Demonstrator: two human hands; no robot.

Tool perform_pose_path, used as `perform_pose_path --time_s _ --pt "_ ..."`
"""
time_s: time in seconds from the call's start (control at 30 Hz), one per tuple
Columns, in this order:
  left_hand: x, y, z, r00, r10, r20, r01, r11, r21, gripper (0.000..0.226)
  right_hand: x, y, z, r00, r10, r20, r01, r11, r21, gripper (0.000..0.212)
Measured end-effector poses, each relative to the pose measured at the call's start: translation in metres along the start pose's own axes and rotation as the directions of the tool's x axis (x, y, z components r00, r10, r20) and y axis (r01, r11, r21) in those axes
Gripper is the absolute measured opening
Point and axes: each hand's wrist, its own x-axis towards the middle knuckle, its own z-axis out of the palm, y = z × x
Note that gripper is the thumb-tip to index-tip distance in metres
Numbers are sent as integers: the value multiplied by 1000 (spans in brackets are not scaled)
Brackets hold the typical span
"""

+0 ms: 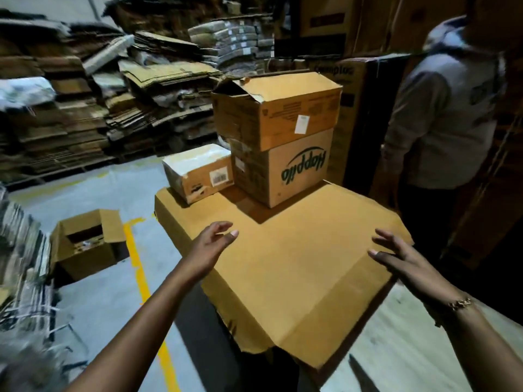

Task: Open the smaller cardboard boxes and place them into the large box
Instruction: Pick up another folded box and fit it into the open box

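A wide flat cardboard surface, the top of the large box, fills the middle. At its far side stand two stacked boxes: a brown one with a torn, partly lifted flap on top of a box printed in green, upside down. Left of them lies a small taped box with a barcode label. My left hand hovers over the left part of the cardboard top, fingers spread and holding nothing. My right hand hovers near its right edge, fingers loose, empty.
An open cardboard box sits on the grey floor at left beside a yellow line. Stacks of flattened cardboard line the back and left. A person in a grey top stands at the right, next to tall boxes.
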Motion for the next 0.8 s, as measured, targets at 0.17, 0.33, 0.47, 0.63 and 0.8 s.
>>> perform_pose_path --time_s 0.17,0.33,0.47,0.63,0.8 --pt "77 7 -31 997 25 -69 -25 1000 11 37 99 -41 29 999 2 37 -7 990 139 102" --pt "166 11 -72 990 56 -133 -53 998 23 38 177 -89 54 999 14 32 -21 975 222 123" --pt "255 21 -103 985 52 -163 -68 993 -97 36 235 -113 79 999 43 -19 -37 966 254 140" --pt "403 31 -152 983 42 -176 -79 975 -209 58 315 -146 125 984 124 -127 -75 940 333 139" --pt "524 58 -189 993 27 -117 -66 935 -347 79 390 -198 154 954 210 -214 -102 898 428 98"
